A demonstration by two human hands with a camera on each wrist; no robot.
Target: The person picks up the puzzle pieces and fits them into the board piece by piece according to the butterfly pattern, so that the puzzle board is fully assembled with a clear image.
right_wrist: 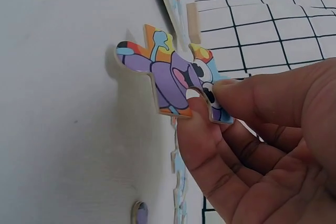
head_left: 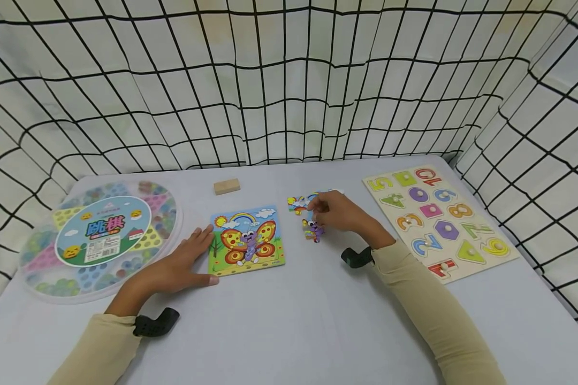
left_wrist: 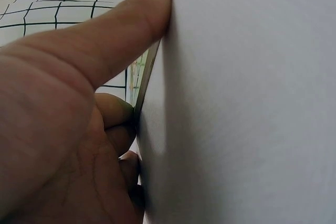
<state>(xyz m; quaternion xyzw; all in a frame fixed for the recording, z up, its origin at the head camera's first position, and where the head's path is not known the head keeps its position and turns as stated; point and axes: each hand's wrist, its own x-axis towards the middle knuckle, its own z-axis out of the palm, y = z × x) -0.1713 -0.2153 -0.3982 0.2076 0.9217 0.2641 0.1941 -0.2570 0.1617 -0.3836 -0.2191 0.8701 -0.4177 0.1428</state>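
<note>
In the head view, my right hand point(head_left: 339, 210) is over the table right of a butterfly picture board point(head_left: 245, 240). Its thumb and a finger pinch a jigsaw piece point(right_wrist: 176, 77) printed with a purple butterfly's smiling face and body. The right wrist view has this piece tilted above the white cloth. More jigsaw pieces point(head_left: 298, 204) lie just beyond the hand, partly covered by it. My left hand point(head_left: 183, 264) lies spread at the board's left side, fingers at its upper left edge and thumb by the lower left corner. The left wrist view catches the board's thin edge beside the fingers.
A round marble game box point(head_left: 103, 230) with a clear lid sits on the left. On the right is a number-and-shape peg board point(head_left: 400, 200), close to the right forearm. A small wooden block point(head_left: 226, 186) lies behind the picture board. Black netting point(head_left: 284, 96) encloses the table's back and sides.
</note>
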